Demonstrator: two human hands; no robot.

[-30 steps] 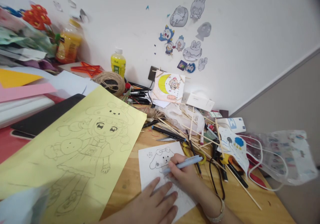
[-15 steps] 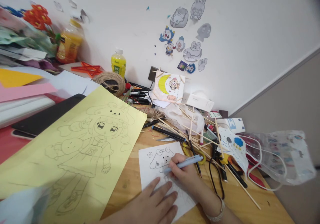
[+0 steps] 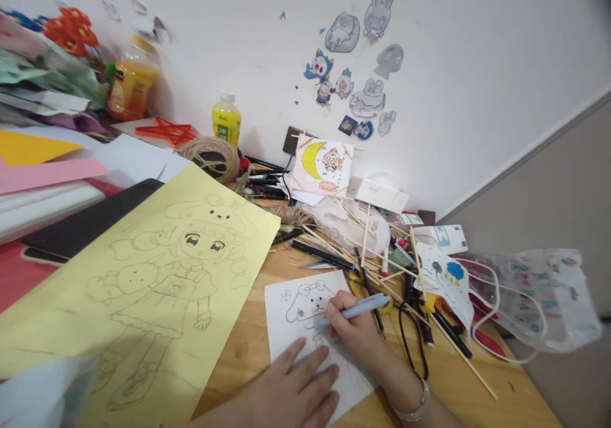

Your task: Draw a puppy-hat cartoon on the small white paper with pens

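A white sheet of paper (image 3: pixel 281 288) lies on the wooden table, bearing a line drawing of a floppy-eared dog with a bow. My right hand (image 3: pixel 356 329) is closed around a light-blue pen (image 3: pixel 360 307), its tip resting at or just over the paper below the dog's face. Flat on the lower part of that sheet is my left hand (image 3: pixel 298 386), fingers spread, covering some of the drawing. To the left, a large yellow sheet (image 3: pixel 229 326) carries a drawing of a girl in a dog hat.
Thin wooden sticks (image 3: pixel 365 237), markers (image 3: pixel 322 254) and yellow-handled scissors (image 3: pixel 356 285) clutter the table behind the paper. Farther back stand a yellow drink bottle (image 3: pixel 226 119), a twine coil (image 3: pixel 210 158) and a moon picture (image 3: pixel 324 167). A plastic bag (image 3: pixel 548 300) hangs over the right edge.
The pen and my right hand have shifted very slightly, with the pen's back end a little to the right. My left hand stays in place.
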